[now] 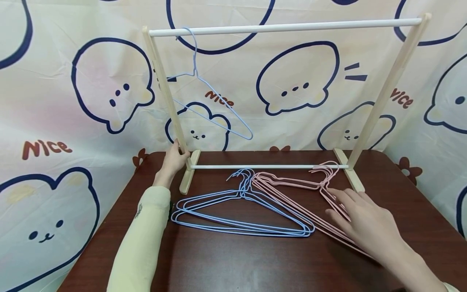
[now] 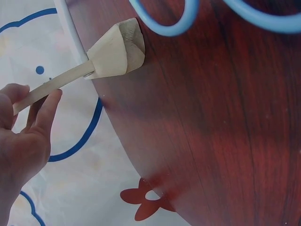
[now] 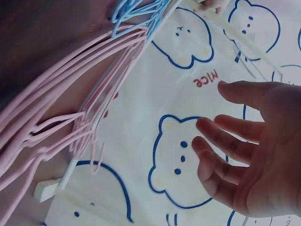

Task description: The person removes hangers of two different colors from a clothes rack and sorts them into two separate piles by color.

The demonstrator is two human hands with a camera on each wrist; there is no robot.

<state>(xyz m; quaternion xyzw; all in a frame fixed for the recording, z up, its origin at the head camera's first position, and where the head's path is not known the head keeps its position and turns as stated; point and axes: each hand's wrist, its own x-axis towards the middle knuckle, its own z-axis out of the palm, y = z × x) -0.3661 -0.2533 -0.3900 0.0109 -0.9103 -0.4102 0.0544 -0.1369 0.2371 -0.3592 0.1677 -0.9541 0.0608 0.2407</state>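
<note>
My left hand [image 1: 174, 157] pinches the left wooden post [image 1: 166, 93] of a clothes rack low down, just above its foot. The left wrist view shows the thumb on one side of that post [image 2: 56, 84] and fingers on the other. One blue hanger [image 1: 222, 103] hangs from the rack's top bar [image 1: 284, 27], near the left end. Over the pile of pink hangers [image 1: 292, 202], my right hand [image 1: 368, 223] is spread with loosely bent fingers. In the right wrist view, that hand [image 3: 254, 155] holds nothing and is apart from the pink hangers [image 3: 56, 89].
Several blue hangers [image 1: 240, 233] lie stacked on the brown table [image 1: 226, 263], overlapping the pink ones. The rack's lower bar [image 1: 255, 166] runs behind their hooks. At the right stands the other post [image 1: 386, 93], on a wooden foot [image 1: 349, 170]. A printed cloth [image 1: 109, 162] surrounds the table.
</note>
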